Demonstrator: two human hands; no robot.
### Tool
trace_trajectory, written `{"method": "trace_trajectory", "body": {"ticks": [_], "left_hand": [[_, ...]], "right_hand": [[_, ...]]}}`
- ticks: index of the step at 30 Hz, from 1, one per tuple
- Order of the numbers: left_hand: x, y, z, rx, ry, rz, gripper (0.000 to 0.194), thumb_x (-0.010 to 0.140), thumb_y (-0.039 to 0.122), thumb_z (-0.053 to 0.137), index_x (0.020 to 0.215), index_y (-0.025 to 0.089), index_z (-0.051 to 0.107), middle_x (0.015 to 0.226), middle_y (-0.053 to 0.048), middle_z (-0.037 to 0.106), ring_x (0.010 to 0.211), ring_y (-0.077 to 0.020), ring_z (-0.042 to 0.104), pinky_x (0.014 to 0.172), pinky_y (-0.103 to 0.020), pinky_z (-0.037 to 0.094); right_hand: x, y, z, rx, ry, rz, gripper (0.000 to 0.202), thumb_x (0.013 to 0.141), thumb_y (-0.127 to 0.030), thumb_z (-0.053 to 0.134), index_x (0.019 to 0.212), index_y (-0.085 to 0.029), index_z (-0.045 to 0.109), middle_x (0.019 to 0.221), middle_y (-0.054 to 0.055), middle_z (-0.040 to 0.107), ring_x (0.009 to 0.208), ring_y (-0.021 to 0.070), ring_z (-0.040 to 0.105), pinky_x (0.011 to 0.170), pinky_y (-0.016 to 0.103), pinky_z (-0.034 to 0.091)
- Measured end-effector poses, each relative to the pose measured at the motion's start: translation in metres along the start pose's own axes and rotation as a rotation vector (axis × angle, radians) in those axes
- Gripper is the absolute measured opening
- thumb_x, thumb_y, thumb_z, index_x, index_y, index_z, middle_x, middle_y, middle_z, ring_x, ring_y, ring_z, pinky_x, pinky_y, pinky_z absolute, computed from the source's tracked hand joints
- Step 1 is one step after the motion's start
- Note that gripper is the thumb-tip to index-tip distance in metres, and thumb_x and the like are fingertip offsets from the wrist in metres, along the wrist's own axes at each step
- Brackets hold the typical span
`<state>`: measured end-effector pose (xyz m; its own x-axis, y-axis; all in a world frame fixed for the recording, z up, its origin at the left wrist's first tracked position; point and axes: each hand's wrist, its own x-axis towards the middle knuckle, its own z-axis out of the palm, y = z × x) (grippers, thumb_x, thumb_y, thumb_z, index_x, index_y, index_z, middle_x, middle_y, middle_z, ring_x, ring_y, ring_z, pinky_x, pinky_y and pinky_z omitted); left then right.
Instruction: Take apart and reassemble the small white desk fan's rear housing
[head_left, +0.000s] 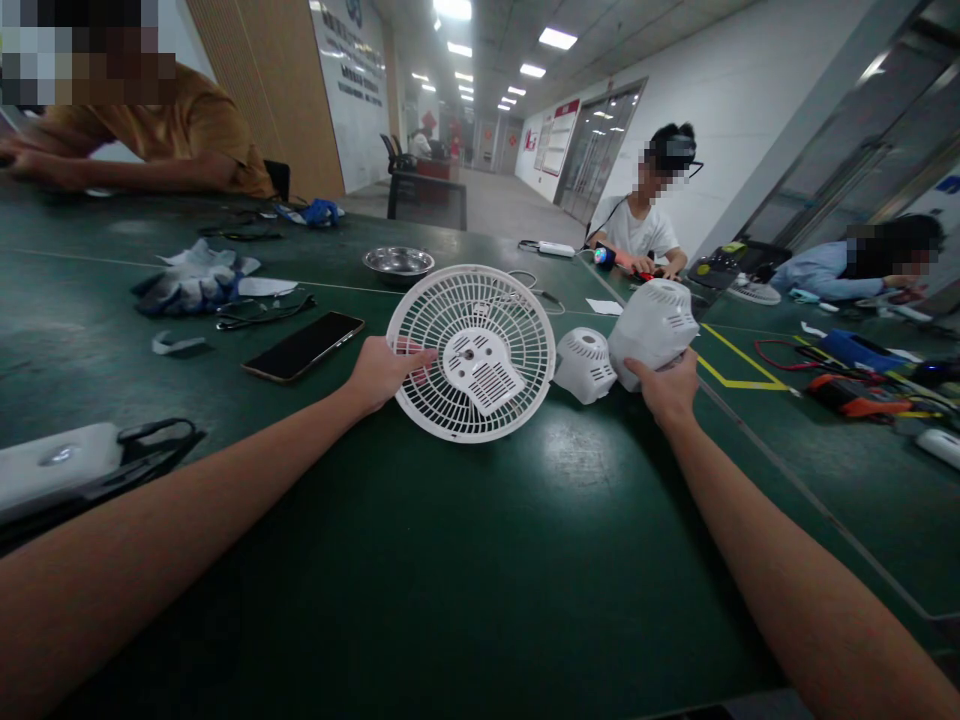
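Observation:
My left hand (390, 372) grips the left rim of a round white fan grille (491, 375), thumb in front and fingers showing behind the slats. The grille is tilted up, its slotted centre plate facing me. On the right, my right hand (666, 390) is closed around the lower part of a white plastic housing (654, 325) with vent slots. Between the two, a smaller white vented housing (585, 365) stands on the green table (450, 570), close to the larger one and the grille's edge. A thin white cable (525, 280) shows behind the grille.
Left of the grille lie a black phone (304, 346), work gloves (196, 277) and a white device (60, 465). Behind it is a metal bowl (398, 262). An orange tool (855, 396) and leads lie at right. Other people sit around the table.

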<state>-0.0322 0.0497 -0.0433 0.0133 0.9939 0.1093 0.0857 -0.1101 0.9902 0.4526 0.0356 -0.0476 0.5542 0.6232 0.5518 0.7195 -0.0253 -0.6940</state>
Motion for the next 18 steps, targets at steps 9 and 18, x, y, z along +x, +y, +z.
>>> {"method": "trace_trajectory", "body": {"ticks": [9, 18], "left_hand": [[0.002, -0.001, 0.0, 0.006, 0.004, 0.009, 0.019, 0.075, 0.025, 0.09, 0.082, 0.015, 0.076, 0.076, -0.007, 0.077, 0.061, -0.0192, 0.071, 0.061, -0.036, 0.063], [0.003, -0.002, -0.001, 0.029, -0.001, 0.009, 0.019, 0.075, 0.027, 0.09, 0.082, 0.016, 0.076, 0.078, -0.009, 0.078, 0.064, -0.0211, 0.073, 0.06, -0.035, 0.062]], "right_hand": [[-0.011, -0.071, -0.003, 0.317, 0.222, -0.116, 0.073, 0.067, -0.052, 0.085, 0.123, -0.022, 0.049, 0.124, 0.016, 0.074, 0.107, 0.0315, 0.076, 0.092, 0.048, 0.062], [-0.049, -0.091, 0.01, 0.098, -0.072, -0.071, 0.079, 0.061, -0.062, 0.088, 0.121, -0.02, 0.057, 0.111, 0.015, 0.076, 0.098, 0.0351, 0.074, 0.093, 0.055, 0.057]]}}
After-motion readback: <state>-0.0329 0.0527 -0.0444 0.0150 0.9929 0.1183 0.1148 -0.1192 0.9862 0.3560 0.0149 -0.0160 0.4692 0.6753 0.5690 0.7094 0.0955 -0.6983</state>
